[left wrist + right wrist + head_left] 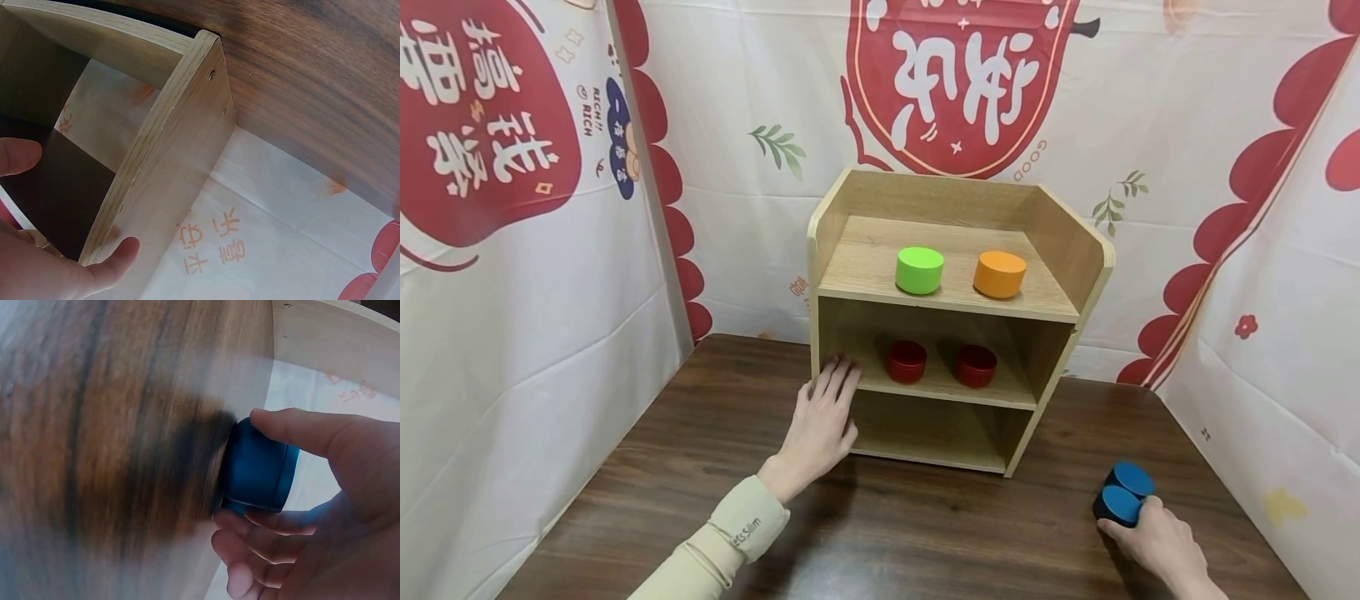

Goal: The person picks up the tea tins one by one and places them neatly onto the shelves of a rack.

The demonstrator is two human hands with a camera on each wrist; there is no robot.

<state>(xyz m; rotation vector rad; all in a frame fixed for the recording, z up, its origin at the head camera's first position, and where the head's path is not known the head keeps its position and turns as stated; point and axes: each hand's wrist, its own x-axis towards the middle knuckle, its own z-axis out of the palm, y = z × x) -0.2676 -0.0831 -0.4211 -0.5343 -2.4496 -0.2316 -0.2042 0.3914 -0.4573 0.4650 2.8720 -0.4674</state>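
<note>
At the right of the table, my right hand (1167,542) pinches the nearer of two blue cylinders (1122,506). The other blue cylinder (1133,477) sits right behind it. In the right wrist view the thumb lies on one side of the held cylinder (256,465), with fingers on the opposite side. My left hand (820,425) rests at the front left edge of a small wooden shelf (925,457). In the left wrist view one finger lies along the outside of its side panel (165,169), and another digit shows on the inner side.
A green cylinder (919,272) and an orange cylinder (999,275) stand on the shelf's top board. Two dark red cylinders, left (907,362) and right (977,367), stand on the middle board. Printed cloth (722,250) encloses the brown table (925,533) behind and on both sides.
</note>
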